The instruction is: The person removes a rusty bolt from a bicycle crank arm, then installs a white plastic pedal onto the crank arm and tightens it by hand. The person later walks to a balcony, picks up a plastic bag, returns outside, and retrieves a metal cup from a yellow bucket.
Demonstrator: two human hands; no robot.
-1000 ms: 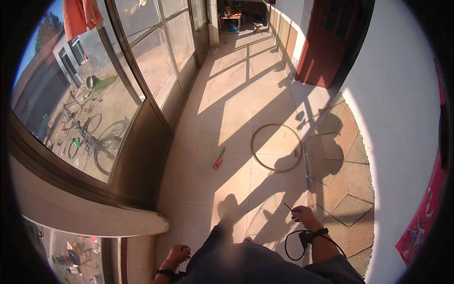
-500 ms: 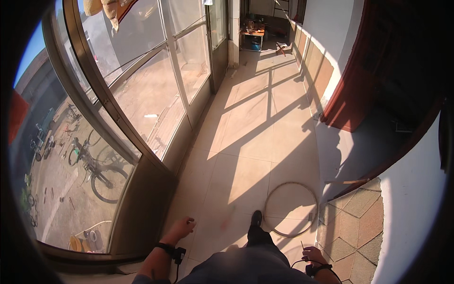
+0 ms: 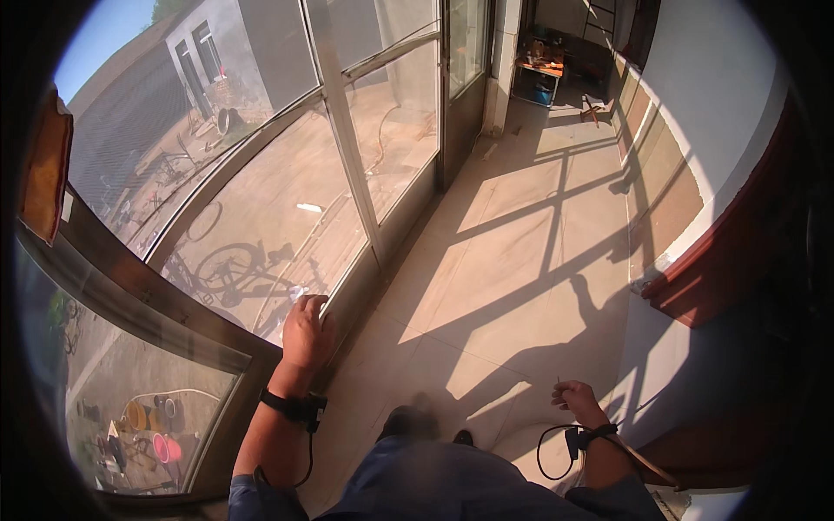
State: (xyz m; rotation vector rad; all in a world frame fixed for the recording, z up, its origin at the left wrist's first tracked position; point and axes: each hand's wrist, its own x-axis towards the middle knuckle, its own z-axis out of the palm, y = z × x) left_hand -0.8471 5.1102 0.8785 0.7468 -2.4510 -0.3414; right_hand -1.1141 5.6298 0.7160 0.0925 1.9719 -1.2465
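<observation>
My left hand [image 3: 306,337] reaches to the lower rail [image 3: 354,280] of the glazed window wall, fingers bent forward and slightly apart. A small crumpled white thing [image 3: 298,293] shows just past its fingertips; whether it lies on the rail or beyond the glass, I cannot tell. On the right, above the floor, my right hand [image 3: 578,399] has its fingers drawn together around a thin, stick-like thing [image 3: 558,379], of which only a short tip sticks up. Each wrist wears a black strap with a small box and cable.
Pale tiles [image 3: 521,286] run ahead, striped with window shadows. At the far end stand a small table [image 3: 540,67] with clutter and a folding stool [image 3: 594,110]. A red door frame [image 3: 695,291] is at right. Outside the glass are a bucket [image 3: 167,448] and bicycle shadows.
My view has shifted toward the window wall. My left hand has moved forward and up to the window rail. The hoop on the floor has left the view.
</observation>
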